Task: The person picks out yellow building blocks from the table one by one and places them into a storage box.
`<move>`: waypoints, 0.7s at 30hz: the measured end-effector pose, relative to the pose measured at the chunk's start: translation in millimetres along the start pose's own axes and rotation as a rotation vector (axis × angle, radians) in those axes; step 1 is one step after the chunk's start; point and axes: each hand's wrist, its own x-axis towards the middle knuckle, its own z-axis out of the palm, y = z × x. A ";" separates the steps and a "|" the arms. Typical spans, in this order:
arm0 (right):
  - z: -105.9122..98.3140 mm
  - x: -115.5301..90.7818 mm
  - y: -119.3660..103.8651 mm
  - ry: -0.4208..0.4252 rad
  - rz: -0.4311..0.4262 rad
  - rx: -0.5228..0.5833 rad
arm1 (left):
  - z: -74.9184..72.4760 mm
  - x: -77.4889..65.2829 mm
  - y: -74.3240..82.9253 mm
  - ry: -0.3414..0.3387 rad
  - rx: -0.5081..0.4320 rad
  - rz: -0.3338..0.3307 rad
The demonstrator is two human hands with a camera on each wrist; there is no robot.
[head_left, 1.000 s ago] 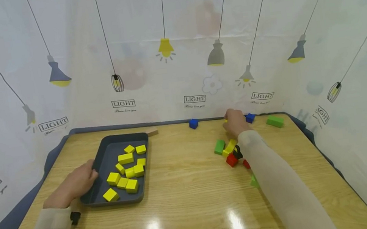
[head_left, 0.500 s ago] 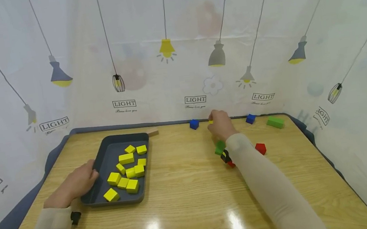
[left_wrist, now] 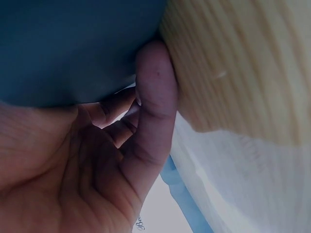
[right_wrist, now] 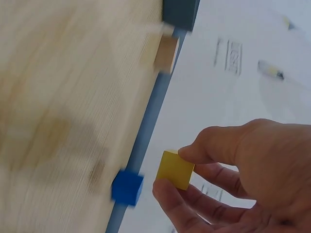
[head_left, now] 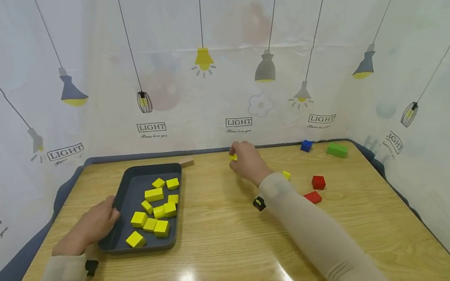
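My left hand (head_left: 92, 225) grips the left side of a dark grey tray (head_left: 135, 182), which sits on the table. In the left wrist view a digit (left_wrist: 158, 82) lies along the tray's outer wall, near the wood. Several yellow blocks (head_left: 154, 194) lie in the tray. Between thumb and fingers, my right hand (head_left: 250, 163) pinches a yellow block (right_wrist: 175, 170) near the table's far edge. A blue block (right_wrist: 127, 187) sits close by in the right wrist view; the hand hides it in the head view.
Right of my forearm lie a red block (head_left: 318, 182) and a flatter red one (head_left: 312, 197). A yellow block (head_left: 286, 175) peeks out past the sleeve. Farther back are a blue block (head_left: 306, 146) and a green one (head_left: 337, 149). A wooden block (head_left: 187, 162) stands behind the tray.
My right hand has moved left along the table's far edge with the yellow block, now covering the left blue block in the head view. The left hand and tray stay put.
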 end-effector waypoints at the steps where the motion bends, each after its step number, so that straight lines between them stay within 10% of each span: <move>1: 2.1 -1.6 -5.4 0.000 -0.015 -0.004 | -0.1 0.2 -0.1 -0.003 0.000 -0.005; 21: 35.1 -56.7 -104.4 -0.133 -0.332 0.003 | -1.2 1.0 0.8 -0.028 -0.007 -0.027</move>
